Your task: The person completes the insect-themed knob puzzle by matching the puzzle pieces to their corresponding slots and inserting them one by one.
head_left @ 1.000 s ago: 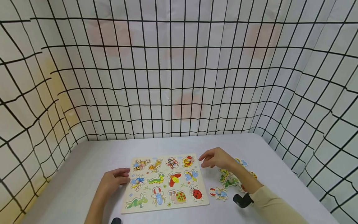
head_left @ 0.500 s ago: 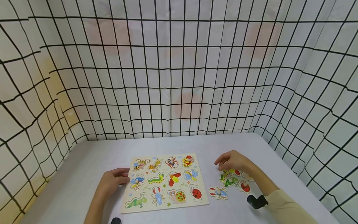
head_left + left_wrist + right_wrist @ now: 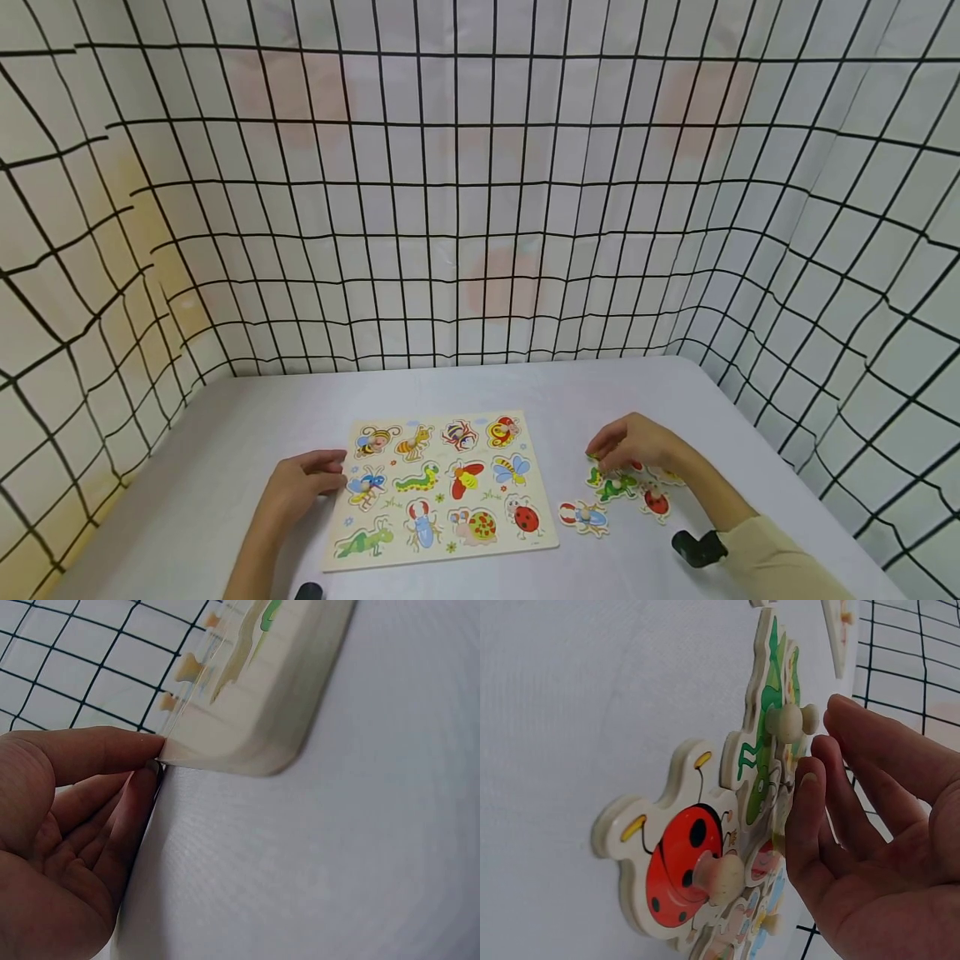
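A wooden insect puzzle board (image 3: 444, 498) lies on the white table. My left hand (image 3: 300, 487) touches its left edge with fingertips and thumb; in the left wrist view, the thumb (image 3: 112, 752) meets the board's edge. My right hand (image 3: 637, 442) hovers over a cluster of loose knobbed puzzle pieces right of the board. Its fingertips are close to the knob of the caterpillar piece (image 3: 795, 667), apart from it and holding nothing that shows. The green grasshopper piece (image 3: 618, 486) and ladybug piece (image 3: 656, 502) lie below that hand, which partly hides the cluster.
A blue stag beetle piece (image 3: 585, 518) with red pincers lies alone between the board and the cluster. White walls with a black grid (image 3: 480, 208) stand behind and at both sides of the table. A black wrist device (image 3: 699, 549) sits at the right sleeve.
My right hand has moved right and toward me, from beside the board's upper right corner down to the loose pieces. The left hand stays at the board's left edge.
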{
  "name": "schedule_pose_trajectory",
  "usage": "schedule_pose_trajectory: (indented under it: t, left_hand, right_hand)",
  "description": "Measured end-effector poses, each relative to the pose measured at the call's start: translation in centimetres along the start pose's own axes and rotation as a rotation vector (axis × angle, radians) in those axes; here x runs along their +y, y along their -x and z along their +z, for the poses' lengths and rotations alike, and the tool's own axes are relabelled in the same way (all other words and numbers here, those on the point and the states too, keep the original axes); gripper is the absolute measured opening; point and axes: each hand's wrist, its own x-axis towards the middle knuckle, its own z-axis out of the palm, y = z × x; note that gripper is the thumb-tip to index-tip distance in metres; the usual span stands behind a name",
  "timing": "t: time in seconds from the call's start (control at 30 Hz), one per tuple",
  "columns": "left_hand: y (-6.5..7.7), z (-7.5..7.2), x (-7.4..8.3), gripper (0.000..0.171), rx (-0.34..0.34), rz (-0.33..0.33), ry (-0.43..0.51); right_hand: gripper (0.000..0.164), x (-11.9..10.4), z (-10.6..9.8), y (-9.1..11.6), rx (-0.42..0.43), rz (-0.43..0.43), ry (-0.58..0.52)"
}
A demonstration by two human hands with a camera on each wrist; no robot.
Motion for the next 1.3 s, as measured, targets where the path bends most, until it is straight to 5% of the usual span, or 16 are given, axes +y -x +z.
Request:
schedule_pose_trajectory:
  t: [1.3]
  left_hand:
    - [-0.10, 0.18, 0.09, 0.048, 0.011, -0.010, -0.001]
  right_hand:
    - [0.018, 0.47, 0.75, -0.13, 0.030, -0.004, -0.005]
